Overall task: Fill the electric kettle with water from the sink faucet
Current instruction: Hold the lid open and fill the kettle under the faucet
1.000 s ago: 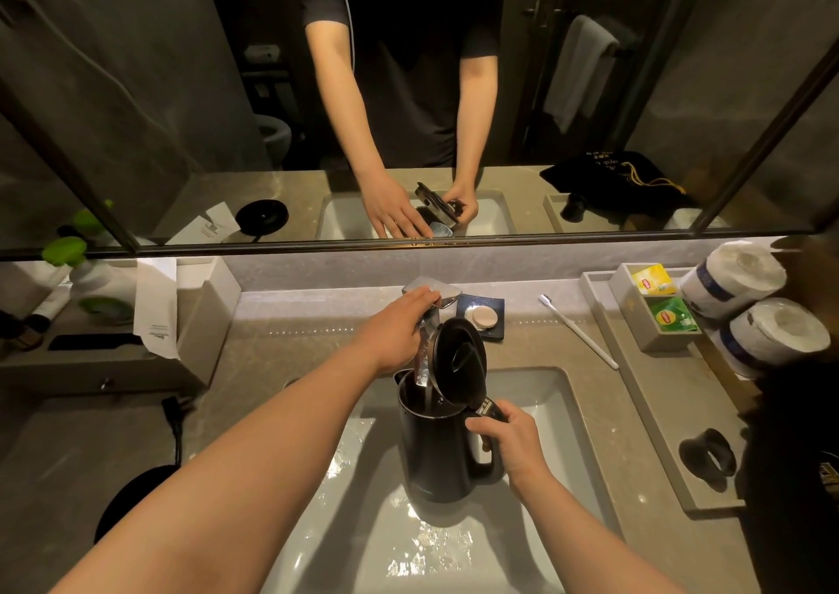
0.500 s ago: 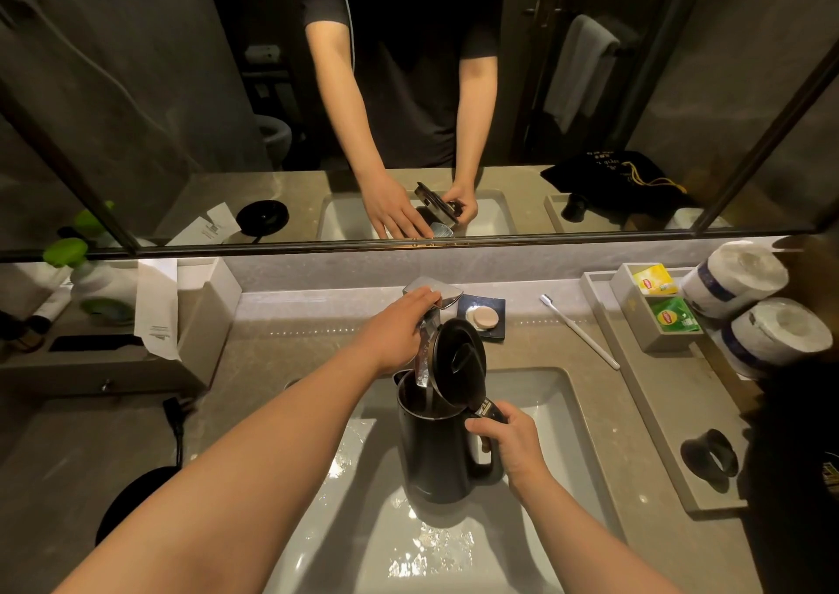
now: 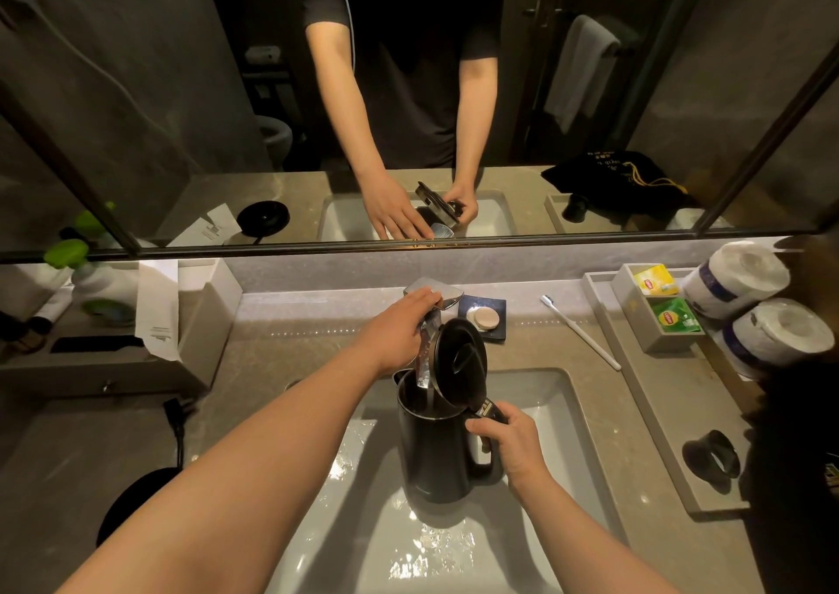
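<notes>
Almost nothing moves across the last second: the black electric kettle (image 3: 436, 448) stays upright in the white sink basin (image 3: 563, 416), toward its back edge, with the lid (image 3: 461, 360) hinged open and standing up behind the mouth. The right hand (image 3: 510, 446) keeps its fingers wrapped around the kettle's handle on the right side, steadying it. The left hand (image 3: 399, 332) remains draped over the faucet (image 3: 429, 348), palm down with the fingers loosely curled on the flat lever (image 3: 447, 296) at the back edge of the countertop; whether it presses or merely rests there, I cannot tell. The spout reaches down into the open mouth, and a thin pale streak below it may be water, though it is too faint to confirm. The unchanged pose suggests filling is in progress or about to begin; the water level inside is hidden. Puddles glint on the basin floor near its front edge.
</notes>
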